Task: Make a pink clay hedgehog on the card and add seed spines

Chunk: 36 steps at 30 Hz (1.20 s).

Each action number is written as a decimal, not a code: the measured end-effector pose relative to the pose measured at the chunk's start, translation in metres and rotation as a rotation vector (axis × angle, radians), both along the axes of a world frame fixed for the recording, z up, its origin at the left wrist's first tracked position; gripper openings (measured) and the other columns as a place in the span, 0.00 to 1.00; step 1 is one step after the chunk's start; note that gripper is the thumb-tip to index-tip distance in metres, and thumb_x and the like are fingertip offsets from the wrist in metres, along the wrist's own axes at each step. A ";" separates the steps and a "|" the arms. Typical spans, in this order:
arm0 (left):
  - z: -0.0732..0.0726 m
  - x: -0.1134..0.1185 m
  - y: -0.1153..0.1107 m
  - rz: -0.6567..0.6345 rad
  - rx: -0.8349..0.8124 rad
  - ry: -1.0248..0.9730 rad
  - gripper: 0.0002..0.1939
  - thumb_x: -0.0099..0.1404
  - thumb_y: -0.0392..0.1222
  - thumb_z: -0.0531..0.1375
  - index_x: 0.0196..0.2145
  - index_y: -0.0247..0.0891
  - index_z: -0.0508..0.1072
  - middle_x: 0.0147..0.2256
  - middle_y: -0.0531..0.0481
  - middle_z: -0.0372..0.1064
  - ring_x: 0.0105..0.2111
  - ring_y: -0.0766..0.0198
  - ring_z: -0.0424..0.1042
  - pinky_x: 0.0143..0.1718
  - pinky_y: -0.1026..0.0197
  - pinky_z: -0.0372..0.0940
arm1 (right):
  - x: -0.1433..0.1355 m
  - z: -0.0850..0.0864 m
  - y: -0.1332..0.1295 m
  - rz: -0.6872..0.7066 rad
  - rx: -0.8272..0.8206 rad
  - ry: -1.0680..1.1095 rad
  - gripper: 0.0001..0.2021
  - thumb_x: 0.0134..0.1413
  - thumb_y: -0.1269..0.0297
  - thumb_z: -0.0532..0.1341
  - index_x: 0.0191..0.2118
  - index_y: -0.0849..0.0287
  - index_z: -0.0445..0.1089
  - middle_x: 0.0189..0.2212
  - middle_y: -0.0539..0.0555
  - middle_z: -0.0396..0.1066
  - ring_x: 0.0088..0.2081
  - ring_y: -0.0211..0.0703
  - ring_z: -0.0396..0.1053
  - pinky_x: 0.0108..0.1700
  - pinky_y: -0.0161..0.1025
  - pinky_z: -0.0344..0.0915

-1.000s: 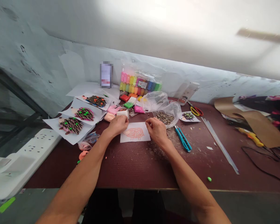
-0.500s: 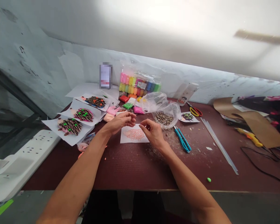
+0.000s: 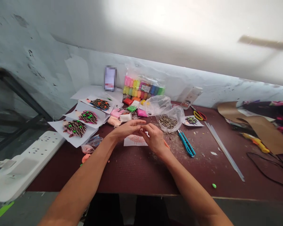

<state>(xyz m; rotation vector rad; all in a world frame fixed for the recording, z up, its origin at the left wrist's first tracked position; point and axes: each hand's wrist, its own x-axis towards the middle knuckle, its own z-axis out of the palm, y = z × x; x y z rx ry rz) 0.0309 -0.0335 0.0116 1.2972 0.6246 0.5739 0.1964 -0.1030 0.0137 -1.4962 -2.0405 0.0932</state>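
Note:
Above a white paper (image 3: 135, 142) with an orange hedgehog-like drawing, my two hands meet. My left hand (image 3: 129, 128) has its fingers stretched out and held flat to the right. The fingers of my right hand (image 3: 155, 139) are bent and pressed together against the left fingers. Whatever lies between them, if anything, is hidden. Part of the drawing is covered by the hands. Just past my right wrist shows a thin orange thing (image 3: 166, 144). A plastic bag of striped sunflower seeds (image 3: 168, 121) lies behind my right hand.
Finished seed hedgehogs on paper (image 3: 88, 116) lie left. Clay packets (image 3: 132, 108) and a bag of colored clay (image 3: 143, 88) sit behind. To the right are a teal utility knife (image 3: 186, 143), scissors (image 3: 200, 115), glue sticks (image 3: 224, 150) and a yellow glue gun (image 3: 256, 142). A power strip (image 3: 37, 157) stands left.
My hands were apart over the drawing and have come together, the right fingers now touching the left. The orange thing by my right wrist has come into sight. The view has shifted slightly.

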 end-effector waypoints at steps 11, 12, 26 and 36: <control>0.018 -0.039 0.021 0.656 0.703 0.915 0.13 0.66 0.35 0.55 0.44 0.39 0.78 0.43 0.43 0.78 0.45 0.52 0.76 0.47 0.54 0.69 | 0.003 0.003 0.002 -0.052 -0.021 0.134 0.15 0.67 0.61 0.53 0.27 0.56 0.64 0.25 0.50 0.69 0.27 0.39 0.63 0.32 0.35 0.55; 0.016 -0.042 0.021 0.633 0.753 0.990 0.14 0.66 0.34 0.55 0.44 0.40 0.78 0.44 0.42 0.78 0.47 0.50 0.75 0.49 0.54 0.68 | 0.002 0.003 0.001 -0.048 -0.025 0.138 0.15 0.67 0.60 0.52 0.27 0.56 0.63 0.24 0.50 0.68 0.26 0.38 0.62 0.32 0.35 0.54; -0.001 -0.048 0.024 0.408 1.067 1.273 0.14 0.64 0.35 0.55 0.42 0.33 0.80 0.45 0.37 0.75 0.47 0.47 0.71 0.51 0.51 0.64 | 0.001 0.002 -0.001 0.020 -0.067 0.305 0.12 0.65 0.61 0.53 0.38 0.58 0.71 0.26 0.51 0.72 0.27 0.39 0.67 0.32 0.34 0.57; 0.016 -0.044 0.017 0.492 1.052 1.110 0.09 0.60 0.35 0.59 0.34 0.37 0.80 0.41 0.38 0.76 0.49 0.44 0.68 0.49 0.47 0.63 | -0.002 0.007 -0.001 0.054 -0.137 0.447 0.11 0.63 0.60 0.56 0.36 0.59 0.73 0.29 0.51 0.73 0.29 0.38 0.65 0.33 0.34 0.59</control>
